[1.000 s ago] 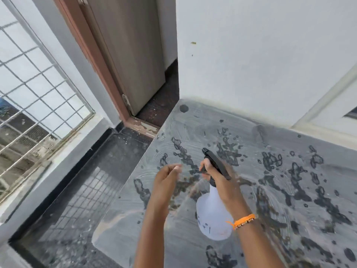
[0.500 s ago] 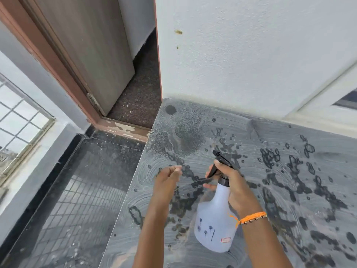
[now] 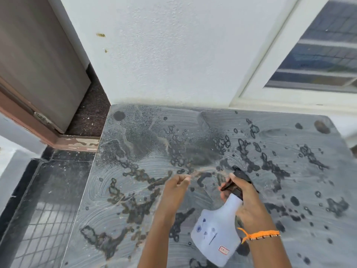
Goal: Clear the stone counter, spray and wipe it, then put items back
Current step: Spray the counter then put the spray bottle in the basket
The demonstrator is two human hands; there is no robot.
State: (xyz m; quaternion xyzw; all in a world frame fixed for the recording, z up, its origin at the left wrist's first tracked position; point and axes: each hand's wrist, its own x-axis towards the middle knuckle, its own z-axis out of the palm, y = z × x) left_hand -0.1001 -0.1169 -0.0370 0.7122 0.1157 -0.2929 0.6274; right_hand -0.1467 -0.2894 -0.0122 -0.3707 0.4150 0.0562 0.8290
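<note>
Bottle (image 3: 216, 229) sticker: a small red-and-white label sat low on the white body, its print too small to read.
Bottle marks: faint blue blots and a dark stroke (a drawing rather than letters) gave no words.
Elsewhere: no text, brand or number could be read.

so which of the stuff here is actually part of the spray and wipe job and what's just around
Part of the job:
- stone counter, wet in patches
- spray bottle, held by the right hand
- left hand, loosely closed above the counter; nothing visible in it

Just around:
- door
- window
- white wall
- dark tiled floor
</note>
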